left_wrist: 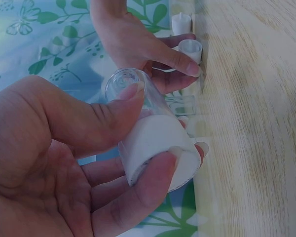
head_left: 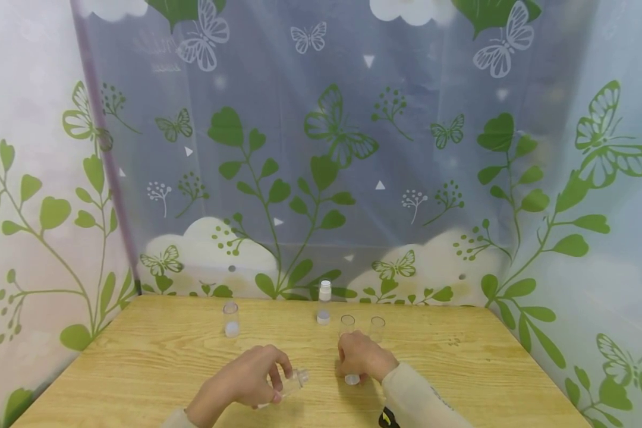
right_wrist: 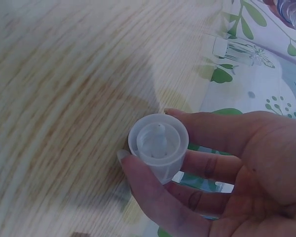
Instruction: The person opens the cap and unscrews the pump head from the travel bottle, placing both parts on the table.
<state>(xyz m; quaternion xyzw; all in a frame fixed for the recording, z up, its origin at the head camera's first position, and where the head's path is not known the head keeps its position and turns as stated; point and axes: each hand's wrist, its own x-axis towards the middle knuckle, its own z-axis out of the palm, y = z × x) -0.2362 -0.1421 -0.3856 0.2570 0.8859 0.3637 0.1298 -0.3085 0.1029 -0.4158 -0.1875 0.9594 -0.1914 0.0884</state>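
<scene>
My left hand point(head_left: 251, 377) grips a small clear bottle point(left_wrist: 160, 143) with a thick white base, thumb on its clear wall and fingers curled round the base. In the head view its bare neck point(head_left: 302, 375) tilts up to the right. Close over the table, my right hand point(head_left: 364, 356) pinches a white plastic cap point(right_wrist: 159, 140) between thumb and fingers. The right wrist view looks into the cap's ringed open end. Another white piece point(left_wrist: 181, 23) stands just beyond the right hand in the left wrist view.
Toward the back of the wooden table point(head_left: 166, 368) stand a clear bottle point(head_left: 231, 321) at left and a bottle with a white top point(head_left: 324, 303) near the middle. Two clear cylinders point(head_left: 347, 321) stand behind my right hand, partly hidden. A printed curtain point(head_left: 278, 178) encloses the table.
</scene>
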